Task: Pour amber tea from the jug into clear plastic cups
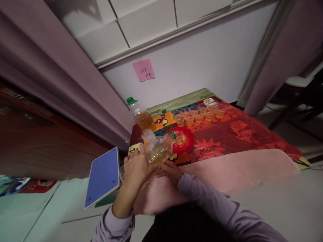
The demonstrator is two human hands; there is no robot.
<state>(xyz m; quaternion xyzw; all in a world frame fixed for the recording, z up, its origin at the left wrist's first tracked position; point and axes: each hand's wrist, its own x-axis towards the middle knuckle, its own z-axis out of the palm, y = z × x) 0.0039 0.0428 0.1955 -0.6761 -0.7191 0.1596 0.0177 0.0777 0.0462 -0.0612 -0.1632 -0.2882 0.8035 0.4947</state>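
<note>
Seeing a blue panel [102, 178] at the left, just beside the counter [267, 143]. Curving the left hand [136, 164] around a clear bottle [158, 151], gripping its side, and gripping its lower edge with the bent fingers of the right hand [173, 172]. Holding the bottle tilted near the counter's left end, running its long axis from lower left to upper right, and apparently pointing its neck toward a small clear cup [180, 139] on a red plate [191, 141], with the right hand being nearer to that cup. Seeing, behind the held bottle, a capped bottle [145, 120] standing upright. Finding cups of amber liquid [199, 117] grouped farther right, toward the counter's back edge. Losing the left fingertips behind the bottle; being unable to make out any contact between neck and cup, any flowing liquid, or the nature of a clear rounded piece [148, 135] above the left hand.
</note>
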